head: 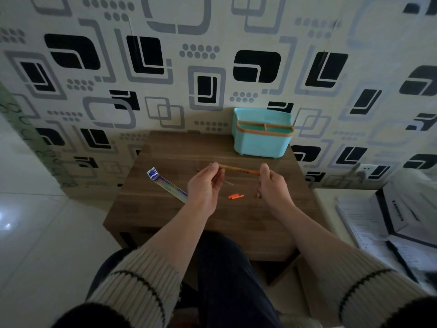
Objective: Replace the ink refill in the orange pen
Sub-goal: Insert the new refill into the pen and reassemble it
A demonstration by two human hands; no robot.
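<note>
I hold the orange pen [238,169] level above the wooden table [165,218], one hand at each end. My left hand [205,185] pinches its left end, where a thin metal tip pokes out past my fingers. My right hand [272,183] grips the right end. A small orange cap piece [236,196] lies on the table below the pen, between my hands. A thin pale refill [229,183] lies on the table just right of my left hand. A long refill packet [168,183] with a blue top lies to the left, partly under my left wrist.
A turquoise desk organizer [262,136] with a tan rim stands at the table's back right, against the patterned wall. A white box and papers [399,223] sit on a surface to the right. White tiled floor [35,233] lies to the left.
</note>
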